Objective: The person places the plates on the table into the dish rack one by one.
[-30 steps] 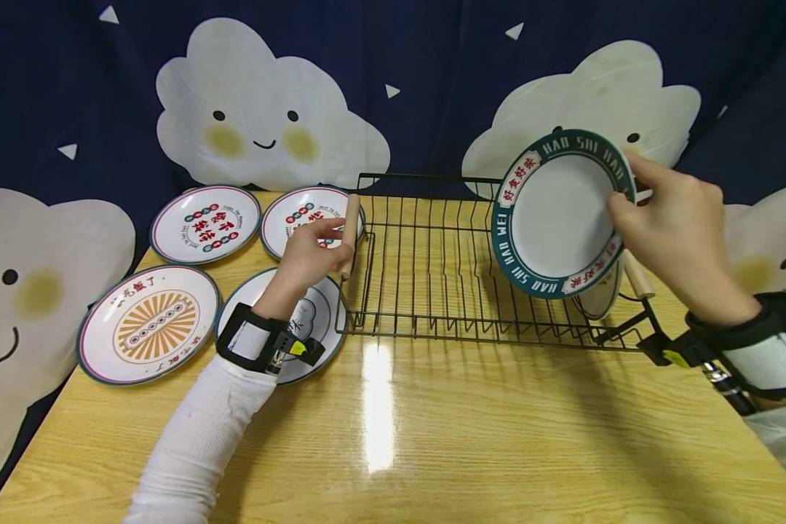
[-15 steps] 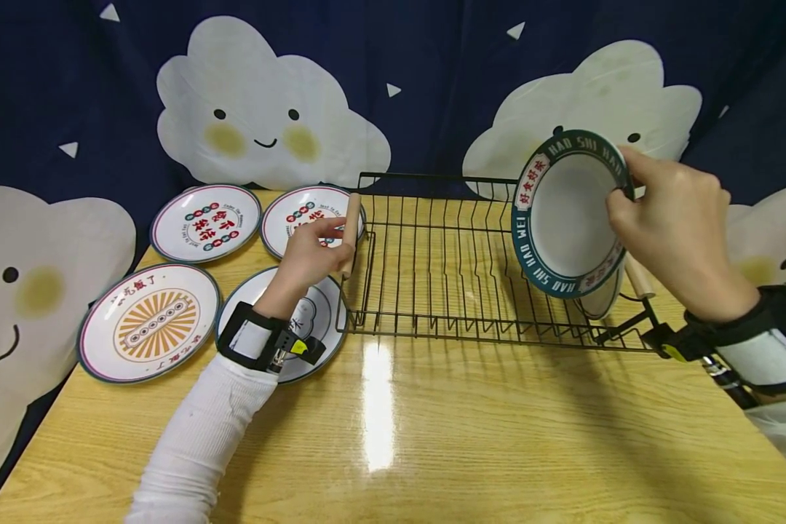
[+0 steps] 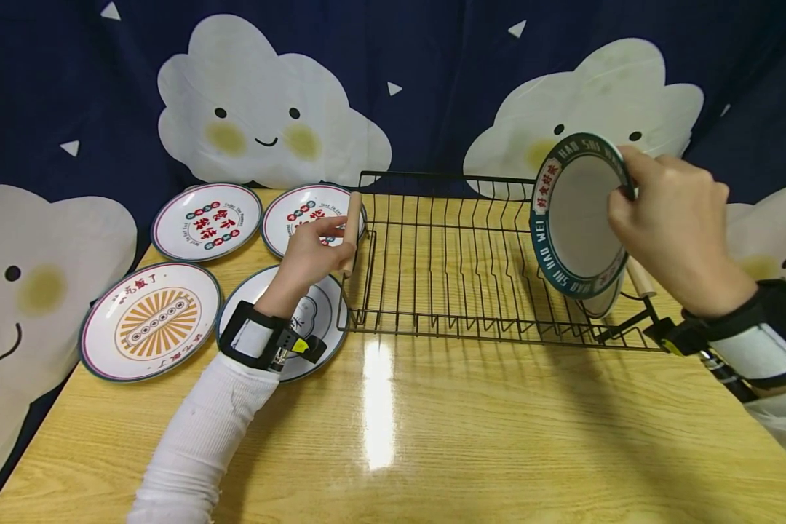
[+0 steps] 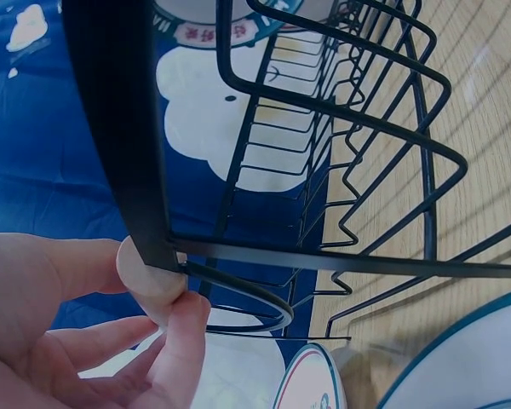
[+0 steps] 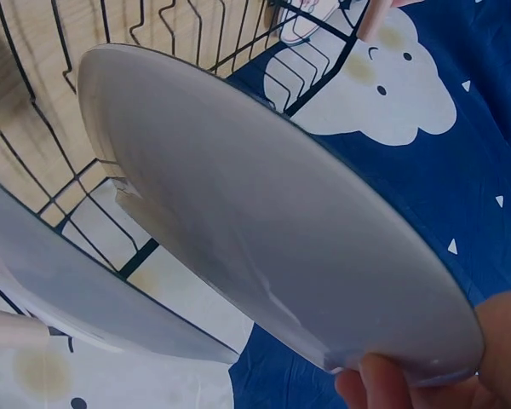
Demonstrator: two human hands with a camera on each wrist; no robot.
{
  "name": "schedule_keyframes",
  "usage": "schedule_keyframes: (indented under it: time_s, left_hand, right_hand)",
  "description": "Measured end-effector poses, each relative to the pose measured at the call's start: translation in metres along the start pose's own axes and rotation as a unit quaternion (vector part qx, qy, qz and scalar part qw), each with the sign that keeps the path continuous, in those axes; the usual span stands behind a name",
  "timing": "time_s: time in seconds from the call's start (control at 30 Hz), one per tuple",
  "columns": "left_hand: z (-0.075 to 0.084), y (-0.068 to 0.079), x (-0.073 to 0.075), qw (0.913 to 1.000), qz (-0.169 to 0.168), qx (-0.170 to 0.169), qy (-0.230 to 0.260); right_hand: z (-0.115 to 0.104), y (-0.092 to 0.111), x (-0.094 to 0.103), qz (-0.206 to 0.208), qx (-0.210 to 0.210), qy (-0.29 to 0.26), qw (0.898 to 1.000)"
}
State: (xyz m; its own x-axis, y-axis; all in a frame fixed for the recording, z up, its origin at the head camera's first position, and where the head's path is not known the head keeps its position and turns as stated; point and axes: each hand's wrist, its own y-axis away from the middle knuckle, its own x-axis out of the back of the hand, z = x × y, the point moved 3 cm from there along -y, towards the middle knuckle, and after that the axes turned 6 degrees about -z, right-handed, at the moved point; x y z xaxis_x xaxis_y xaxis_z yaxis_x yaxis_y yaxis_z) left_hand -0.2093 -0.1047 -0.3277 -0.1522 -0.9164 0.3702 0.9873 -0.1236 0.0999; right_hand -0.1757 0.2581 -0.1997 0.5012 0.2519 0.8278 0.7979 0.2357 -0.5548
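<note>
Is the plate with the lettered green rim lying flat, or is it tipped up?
Tipped up: the right grip pinches the plate by its edge, its face toward the head camera.

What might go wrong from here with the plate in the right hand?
The held plate might slip, since the right hand grips it only by the rim. It may knock the other plate in the rack, which is close beside it. The rack could shift if bumped, as the left hand only holds the wooden handle at one end.
</note>
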Motion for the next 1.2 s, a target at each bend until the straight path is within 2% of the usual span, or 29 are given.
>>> schedule_keyframes:
  time_s: [0.67, 1.2]
  left_hand:
    - [0.000, 0.000, -0.001, 0.9999, 0.000, -0.002, 0.012]
    - [0.000, 0.001, -0.002, 0.9999, 0.008, -0.005, -0.013]
  right_hand:
    - [0.007, -0.001, -0.012, -0.020, -0.023, 0.021, 0.999]
    - [0.012, 0.000, -0.020, -0.028, -0.041, 0.035, 0.998]
